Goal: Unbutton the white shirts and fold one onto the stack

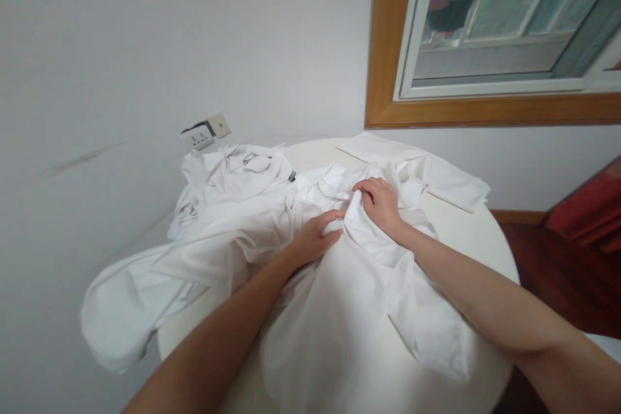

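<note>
A white shirt (334, 310) lies rumpled on a round cream table (478, 239), its front part draping toward me. Near the shirt's middle, my left hand (316, 237) has thumb and fingers closed on a fold of the fabric. Just to its right and slightly farther away, my right hand (381, 204) pinches a raised edge of the same cloth with curled fingers. What looks like a collar (332, 178) lies beyond both hands. Folds hide where the fingertips meet the cloth.
Bunched white cloth (233, 174) fills the table's back left, and a long white part (121, 304) hangs over the left edge. A flat white piece (436, 171) lies at the back right. Behind are a wall socket (198, 136) and a wood-framed window (383, 77).
</note>
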Available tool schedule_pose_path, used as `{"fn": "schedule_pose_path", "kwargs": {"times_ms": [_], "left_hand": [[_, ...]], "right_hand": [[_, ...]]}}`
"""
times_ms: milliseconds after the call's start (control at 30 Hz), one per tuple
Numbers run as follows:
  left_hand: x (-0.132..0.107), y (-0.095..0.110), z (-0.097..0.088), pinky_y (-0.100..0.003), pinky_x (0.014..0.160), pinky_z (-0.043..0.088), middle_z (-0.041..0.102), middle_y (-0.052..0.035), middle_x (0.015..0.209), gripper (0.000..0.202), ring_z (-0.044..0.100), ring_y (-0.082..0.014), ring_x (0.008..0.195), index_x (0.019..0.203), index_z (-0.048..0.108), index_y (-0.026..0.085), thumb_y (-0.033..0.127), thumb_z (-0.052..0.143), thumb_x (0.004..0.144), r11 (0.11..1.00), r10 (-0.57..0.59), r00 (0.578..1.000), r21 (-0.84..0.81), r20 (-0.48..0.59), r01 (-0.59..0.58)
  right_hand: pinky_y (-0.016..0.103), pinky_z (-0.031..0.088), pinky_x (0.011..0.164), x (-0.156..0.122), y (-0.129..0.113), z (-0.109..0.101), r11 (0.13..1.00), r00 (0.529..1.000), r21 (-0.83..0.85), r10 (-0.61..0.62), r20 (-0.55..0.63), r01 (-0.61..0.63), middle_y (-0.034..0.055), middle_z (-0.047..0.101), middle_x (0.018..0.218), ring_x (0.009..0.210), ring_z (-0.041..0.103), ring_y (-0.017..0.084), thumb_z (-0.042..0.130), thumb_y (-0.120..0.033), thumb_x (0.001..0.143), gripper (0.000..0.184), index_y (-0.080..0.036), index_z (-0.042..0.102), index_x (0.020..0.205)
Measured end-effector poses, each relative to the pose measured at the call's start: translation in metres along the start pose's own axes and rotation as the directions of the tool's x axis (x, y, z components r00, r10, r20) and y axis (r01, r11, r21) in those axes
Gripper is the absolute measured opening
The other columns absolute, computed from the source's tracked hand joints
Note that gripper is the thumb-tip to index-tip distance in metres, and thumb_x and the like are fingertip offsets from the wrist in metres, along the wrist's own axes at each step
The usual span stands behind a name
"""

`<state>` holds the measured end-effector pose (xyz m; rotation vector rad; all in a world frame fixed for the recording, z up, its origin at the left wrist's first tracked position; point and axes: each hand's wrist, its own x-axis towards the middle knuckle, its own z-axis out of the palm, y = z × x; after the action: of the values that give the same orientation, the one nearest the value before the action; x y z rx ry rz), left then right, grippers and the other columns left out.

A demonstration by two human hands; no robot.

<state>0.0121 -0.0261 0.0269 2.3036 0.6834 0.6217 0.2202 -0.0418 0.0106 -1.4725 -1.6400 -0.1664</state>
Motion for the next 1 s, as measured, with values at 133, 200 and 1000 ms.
{"fn": "schedule_pose_path", "kwargs": {"times_ms": [133,200,1000], "left_hand": [[-0.001,0.001,-0.001,-0.032,0.097,0.044,0.067,-0.0029,0.114,0.034,0.059,-0.0204,0.106,0.114,0.062,0.020,0.025,0.049,0.082,0.999,0.005,1.000,-0.051,0.010,-0.004],[-0.001,0.002,-0.001,-0.031,0.096,0.044,0.067,-0.0024,0.113,0.032,0.060,-0.0192,0.105,0.112,0.062,0.020,0.026,0.049,0.084,0.997,0.011,1.000,-0.075,0.002,-0.011],[-0.001,-0.003,0.012,-0.034,0.090,0.049,0.071,-0.0074,0.104,0.027,0.065,-0.0213,0.098,0.105,0.064,0.017,0.032,0.050,0.088,0.953,0.052,0.988,0.303,-0.144,-0.006]], "right_hand": [[0.038,0.038,0.083,0.000,0.001,0.000,0.999,1.000,0.030,-0.011,-0.010,0.012,0.0047,0.064,0.088,0.089,0.054,0.023,0.043,-0.006,0.077,0.033,-0.024,0.069,0.089],[0.037,0.040,0.081,0.001,0.002,0.001,0.998,1.000,0.057,-0.008,-0.029,0.009,0.0052,0.063,0.089,0.089,0.054,0.023,0.042,-0.005,0.078,0.034,-0.023,0.069,0.089],[0.048,0.030,0.100,0.000,-0.005,-0.010,0.967,0.964,0.028,-0.252,-0.087,0.255,0.0049,0.054,0.119,0.111,0.048,0.024,0.046,-0.009,0.077,0.032,-0.026,0.067,0.095]]}}
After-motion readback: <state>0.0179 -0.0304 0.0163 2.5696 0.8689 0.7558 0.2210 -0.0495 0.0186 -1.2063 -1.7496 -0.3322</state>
